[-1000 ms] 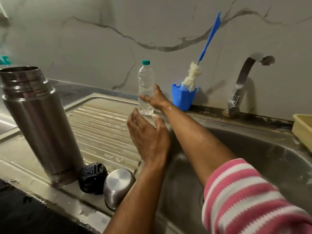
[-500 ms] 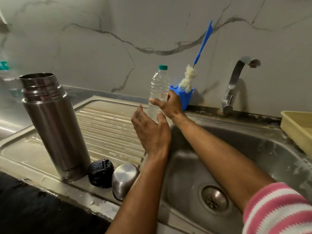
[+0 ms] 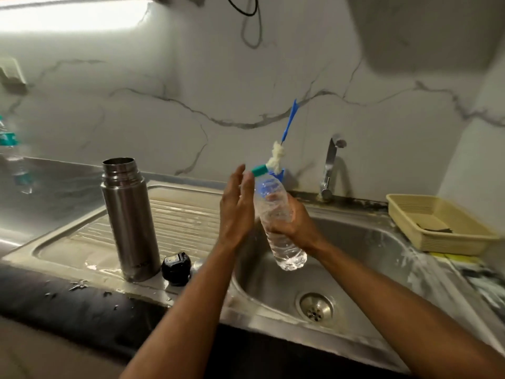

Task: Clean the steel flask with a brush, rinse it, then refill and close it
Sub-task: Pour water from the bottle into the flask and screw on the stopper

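The right hand [image 3: 293, 224] has its fingers curled around the middle of a clear, ribbed plastic water bottle [image 3: 276, 222], which is held tilted above the sink basin [image 3: 363, 258], with its teal cap [image 3: 259, 170] pointing to about 11 o'clock. The left hand [image 3: 236, 206] is flat, its straight fingers upright just beside the bottle neck, and it holds nothing. The steel flask [image 3: 128, 214], a tall cylinder of brushed metal with an open threaded mouth, stands upright on the ribbed drainboard [image 3: 188, 214] at 9 o'clock from the hands. Its round black stopper [image 3: 176, 268] lies just beside the flask base. The brush [image 3: 284, 138], with a thin blue handle and a fluffy white head, leans on the marble wall at 12 o'clock. A yellow plastic basket [image 3: 437, 228] sits at 3 o'clock
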